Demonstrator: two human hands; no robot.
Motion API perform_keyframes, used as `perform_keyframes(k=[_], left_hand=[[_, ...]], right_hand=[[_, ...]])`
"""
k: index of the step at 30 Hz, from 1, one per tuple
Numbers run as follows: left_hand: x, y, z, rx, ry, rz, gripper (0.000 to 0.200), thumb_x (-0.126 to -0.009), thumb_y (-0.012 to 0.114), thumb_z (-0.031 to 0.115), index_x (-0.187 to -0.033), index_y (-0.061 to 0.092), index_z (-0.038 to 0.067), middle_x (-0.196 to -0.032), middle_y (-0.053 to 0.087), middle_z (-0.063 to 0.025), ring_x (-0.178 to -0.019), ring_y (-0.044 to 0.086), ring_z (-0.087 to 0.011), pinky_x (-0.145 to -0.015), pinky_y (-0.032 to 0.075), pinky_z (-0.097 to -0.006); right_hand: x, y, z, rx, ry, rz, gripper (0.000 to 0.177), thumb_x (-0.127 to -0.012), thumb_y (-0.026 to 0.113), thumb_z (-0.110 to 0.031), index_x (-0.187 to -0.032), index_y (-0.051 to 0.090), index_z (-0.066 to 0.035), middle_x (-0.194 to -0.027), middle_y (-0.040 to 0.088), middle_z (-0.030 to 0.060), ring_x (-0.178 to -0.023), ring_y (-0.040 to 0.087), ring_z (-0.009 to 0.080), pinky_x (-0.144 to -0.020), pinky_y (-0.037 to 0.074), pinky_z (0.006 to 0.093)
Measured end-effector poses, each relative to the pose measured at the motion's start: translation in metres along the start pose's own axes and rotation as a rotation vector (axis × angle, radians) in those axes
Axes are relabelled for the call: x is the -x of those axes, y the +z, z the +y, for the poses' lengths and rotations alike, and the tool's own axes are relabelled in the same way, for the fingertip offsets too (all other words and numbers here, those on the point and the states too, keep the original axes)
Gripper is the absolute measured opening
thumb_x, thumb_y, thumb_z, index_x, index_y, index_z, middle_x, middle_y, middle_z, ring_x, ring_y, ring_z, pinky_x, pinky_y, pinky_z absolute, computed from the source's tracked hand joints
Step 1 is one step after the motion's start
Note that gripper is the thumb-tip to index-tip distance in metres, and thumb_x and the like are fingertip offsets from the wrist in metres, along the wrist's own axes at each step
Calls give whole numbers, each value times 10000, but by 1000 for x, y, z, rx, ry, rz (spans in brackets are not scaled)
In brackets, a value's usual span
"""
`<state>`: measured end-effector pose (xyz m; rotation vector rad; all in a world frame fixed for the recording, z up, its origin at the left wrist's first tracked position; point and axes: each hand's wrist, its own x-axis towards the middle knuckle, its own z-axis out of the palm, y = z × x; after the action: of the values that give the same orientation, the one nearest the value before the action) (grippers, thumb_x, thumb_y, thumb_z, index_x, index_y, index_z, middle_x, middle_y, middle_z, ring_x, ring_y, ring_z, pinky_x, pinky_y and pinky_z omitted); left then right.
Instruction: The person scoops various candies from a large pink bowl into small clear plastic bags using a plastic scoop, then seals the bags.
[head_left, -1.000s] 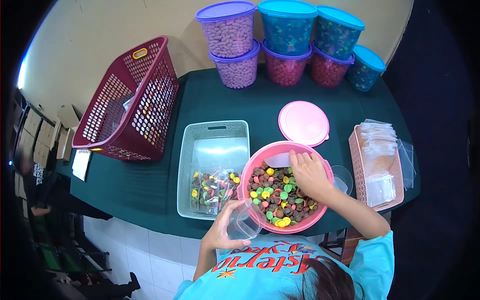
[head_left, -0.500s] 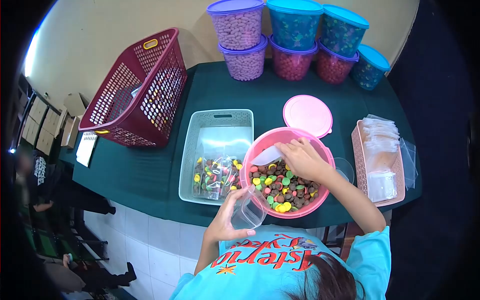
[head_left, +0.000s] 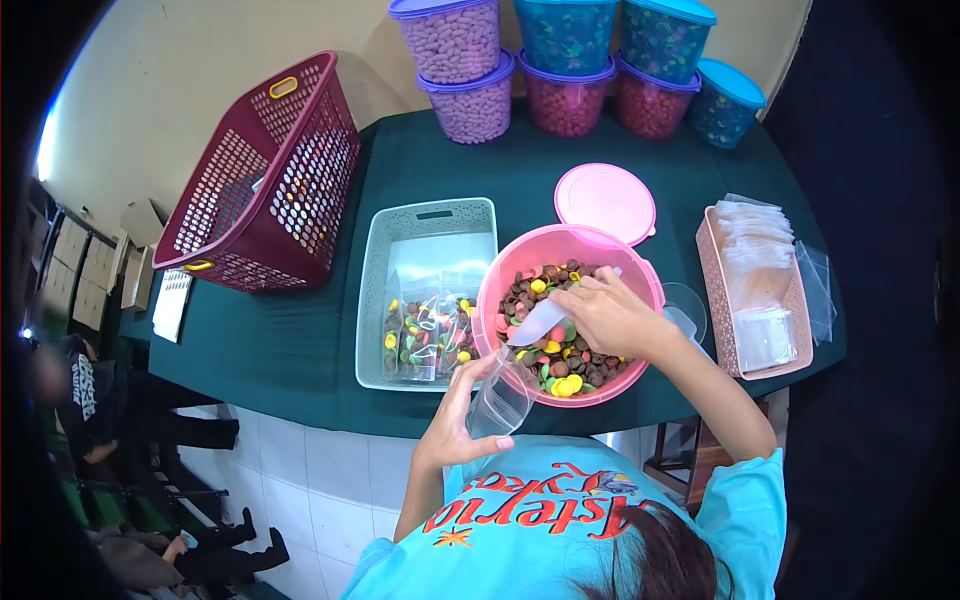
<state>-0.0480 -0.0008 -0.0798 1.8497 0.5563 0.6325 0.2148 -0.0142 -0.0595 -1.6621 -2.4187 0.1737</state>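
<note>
We find on the tabletop (head_left: 530, 180), leftmost, a maroon basket (head_left: 312, 264), then a grey-green basket (head_left: 371, 300) holding packets (head_left: 425, 345). The left hand (head_left: 452, 430) is curled around a clear container (head_left: 503, 395) at the rim of the pink tub (head_left: 560, 245). The right hand (head_left: 615, 315) is closed on a white scoop (head_left: 538, 320) (its tip near the container) over the tub's sweets (head_left: 565, 385).

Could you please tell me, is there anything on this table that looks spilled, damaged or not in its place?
Only a small thing: some clear plastic lies on the green cloth, just outside the pink basket where other bags are stacked, so it looks slightly out of place. I see no spill or damage.
</note>
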Motion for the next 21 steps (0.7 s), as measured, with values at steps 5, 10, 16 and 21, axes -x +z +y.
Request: perform_keyframes(k=[5,10,16,21], left_hand=[[-1,-2,-2,41,-8,-5,941,-555,725,404,-1279,296,-17,-1211,373,-171,-1129,378,-276,-965,277,-379],[-3,-5,-4,78,-5,-30,938,-554,725,405,-1281,300,-9,-1230,378,-165,-1126,381,-275,-963,282,-382],[-8,-11,-4,125,-30,-61,905,-567,699,417,-1273,321,-4,-1216,390,-164,-1129,382,-276,-964,276,-380],[-8,-12,-6,191,-35,-60,850,-606,634,427,-1267,325,-9,-1199,389,-166,-1135,379,-271,-969,266,-377]], right_hand=[[14,-12,1,-65,-24,32,212,-753,504,-97,-950,553,-34,-765,593,108,-784,557,237,-726,329,362],[14,-18,3,-141,39,-124,187,-779,478,-124,-903,567,-16,-741,594,134,-758,564,258,-732,341,365],[0,-6,-3,-220,75,-290,228,-820,420,-178,-882,555,-5,-679,574,162,-663,553,330,-697,383,438],[-12,-9,0,-397,214,-413,328,-839,353,-258,-808,552,1,-686,570,193,-681,562,357,-681,408,478]])
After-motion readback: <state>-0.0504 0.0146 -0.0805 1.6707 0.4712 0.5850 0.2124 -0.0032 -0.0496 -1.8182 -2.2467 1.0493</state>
